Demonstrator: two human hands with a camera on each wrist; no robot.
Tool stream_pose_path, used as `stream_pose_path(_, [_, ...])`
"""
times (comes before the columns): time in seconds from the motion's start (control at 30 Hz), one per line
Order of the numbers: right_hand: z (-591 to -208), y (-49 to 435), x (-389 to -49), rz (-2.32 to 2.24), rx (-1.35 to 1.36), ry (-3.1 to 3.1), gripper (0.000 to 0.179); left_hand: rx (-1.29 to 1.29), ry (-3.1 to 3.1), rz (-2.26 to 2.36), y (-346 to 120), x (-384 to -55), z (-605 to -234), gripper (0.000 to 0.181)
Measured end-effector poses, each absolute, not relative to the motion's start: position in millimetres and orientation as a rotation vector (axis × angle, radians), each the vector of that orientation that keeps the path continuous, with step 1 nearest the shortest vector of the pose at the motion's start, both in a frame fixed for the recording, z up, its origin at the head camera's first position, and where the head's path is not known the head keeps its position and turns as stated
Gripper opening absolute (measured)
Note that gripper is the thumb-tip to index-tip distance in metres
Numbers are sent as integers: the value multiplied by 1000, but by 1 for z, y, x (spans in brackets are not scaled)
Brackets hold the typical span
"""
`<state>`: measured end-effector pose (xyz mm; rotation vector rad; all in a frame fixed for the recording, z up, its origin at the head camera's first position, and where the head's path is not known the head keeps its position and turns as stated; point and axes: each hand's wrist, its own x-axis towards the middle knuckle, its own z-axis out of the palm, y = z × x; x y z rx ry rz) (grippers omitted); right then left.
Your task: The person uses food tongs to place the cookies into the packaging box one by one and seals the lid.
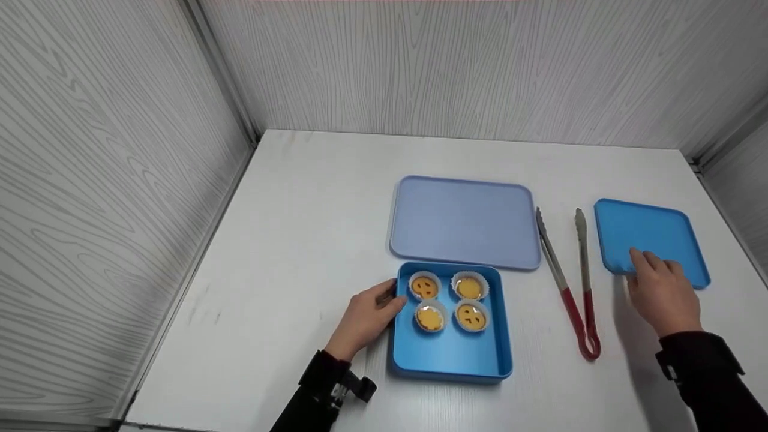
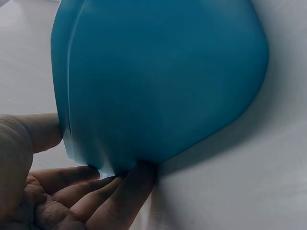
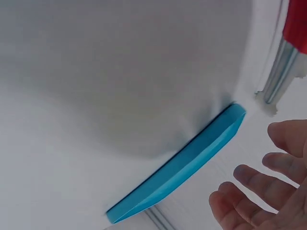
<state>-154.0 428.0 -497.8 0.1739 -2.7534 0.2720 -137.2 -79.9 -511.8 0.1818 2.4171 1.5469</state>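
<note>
A blue rectangular box without a cover holds several small egg tarts in white fluted cups, grouped toward its far end. At the box's left side, my left hand touches it, thumb at the rim and fingers along the outer wall; in the left wrist view the fingertips meet the blue wall. My right hand hovers by the near edge of a flat blue lid. In the right wrist view its fingers are loosely bent and apart from the lid.
Beyond the box lies a pale lavender tray. Metal tongs with red handles lie spread between the tray and the lid. The white table is bounded by wood-grain panels at the back and sides.
</note>
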Motion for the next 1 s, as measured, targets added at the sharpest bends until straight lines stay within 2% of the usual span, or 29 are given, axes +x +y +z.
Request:
stream_pose_path(0.27, [-513,456,-152,158,180,-2863,42,177,2420,1530,-80,-137,-511,61])
stream_pose_path(0.57, [-513,460,-151,154,150,-2960,32,199,2425,1527,-80,-137,-513,61])
stream_pose_path(0.7, [-507,460,-153,198,138,-2953,17,180,2428,1517,-80,-138,-512,61])
stream_pose_path(1.0, [-501,459,-156,214,151,-2980,17,170,2414,1536,-80,-138,-512,61])
